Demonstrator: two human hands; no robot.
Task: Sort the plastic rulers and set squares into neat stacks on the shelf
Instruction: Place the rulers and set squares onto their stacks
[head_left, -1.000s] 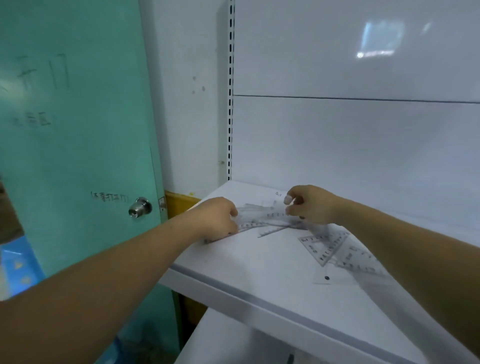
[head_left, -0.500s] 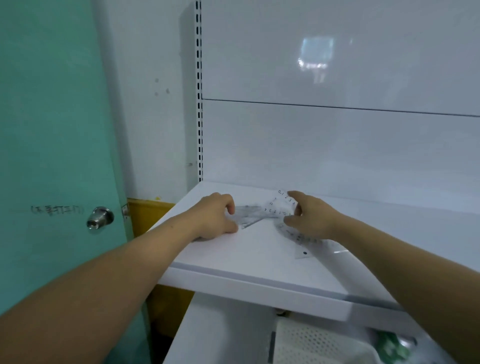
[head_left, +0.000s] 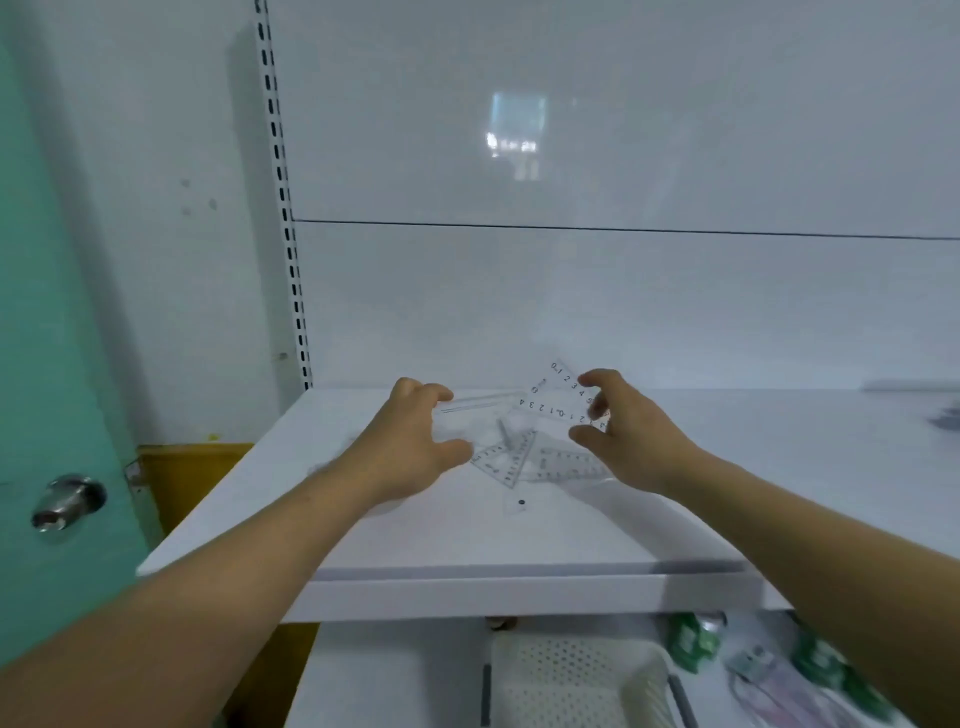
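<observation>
Several clear plastic rulers and set squares lie in a loose overlapping pile (head_left: 519, 457) on the white shelf (head_left: 467, 540). My right hand (head_left: 623, 436) grips the raised rulers (head_left: 558, 397), clear ones with printed numbers, tilted up at the pile's back right. My left hand (head_left: 415, 441) hovers curled at the pile's left side, fingers apart, fingertips touching a clear straight ruler (head_left: 483, 402) that lies along the back. A set square (head_left: 506, 462) rests flat between both hands.
A teal door with a metal knob (head_left: 67, 501) stands at the left. A slotted upright (head_left: 283, 208) runs up the back panel. Below the shelf are a white perforated basket (head_left: 571, 680) and green packets (head_left: 691, 639).
The view has swung left and down, showing the lower shelf. My right hand has lifted the numbered rulers higher off the pile. My left hand has opened and risen off the shelf.
</observation>
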